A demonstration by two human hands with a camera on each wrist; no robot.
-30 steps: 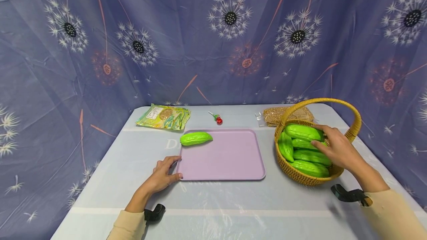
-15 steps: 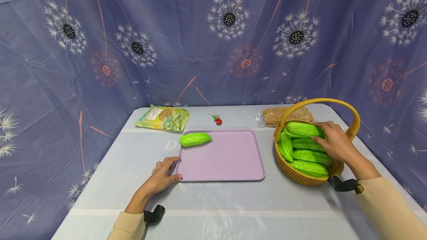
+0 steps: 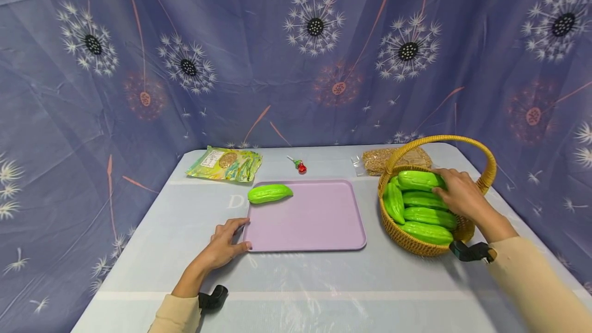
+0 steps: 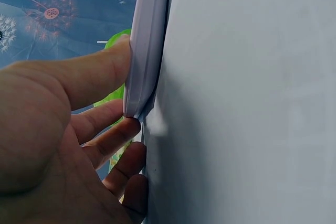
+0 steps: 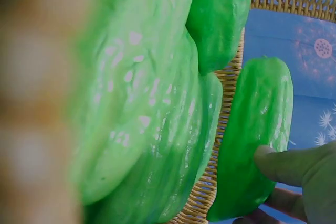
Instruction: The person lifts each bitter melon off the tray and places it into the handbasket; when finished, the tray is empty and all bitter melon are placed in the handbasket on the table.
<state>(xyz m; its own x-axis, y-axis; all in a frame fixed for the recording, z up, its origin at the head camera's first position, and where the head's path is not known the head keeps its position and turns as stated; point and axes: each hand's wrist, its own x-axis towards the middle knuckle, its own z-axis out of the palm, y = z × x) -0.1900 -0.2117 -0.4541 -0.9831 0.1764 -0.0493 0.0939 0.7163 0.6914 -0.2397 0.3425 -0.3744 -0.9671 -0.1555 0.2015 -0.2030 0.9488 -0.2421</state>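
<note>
A lilac tray (image 3: pixel 314 220) lies mid-table with one green bitter melon (image 3: pixel 270 193) at its far left. My left hand (image 3: pixel 223 246) holds the tray's near left corner, thumb and fingers against its edge; the left wrist view shows the thumb on the tray's side (image 4: pixel 143 51). At right stands a wicker basket (image 3: pixel 407 240) of several bitter melons (image 3: pixel 423 216). My right hand (image 3: pixel 462 194) reaches into it and grips the farthest, uppermost bitter melon (image 3: pixel 420 180). In the right wrist view the thumb presses that bitter melon's face (image 5: pixel 252 129), with fingers partly hidden behind it.
The basket's tall arched handle (image 3: pixel 444 139) rises over the right hand. Along the back lie a green and yellow packet (image 3: pixel 226 164), a red and green lollipop (image 3: pixel 299 165) and a clear bag of tan grains (image 3: pixel 395 160). A patterned curtain (image 3: pixel 259 55) hangs behind the table.
My right forearm has shifted a little to the left, its hand staying at the far bitter melon in the basket. The left hand stays at the tray's corner.
</note>
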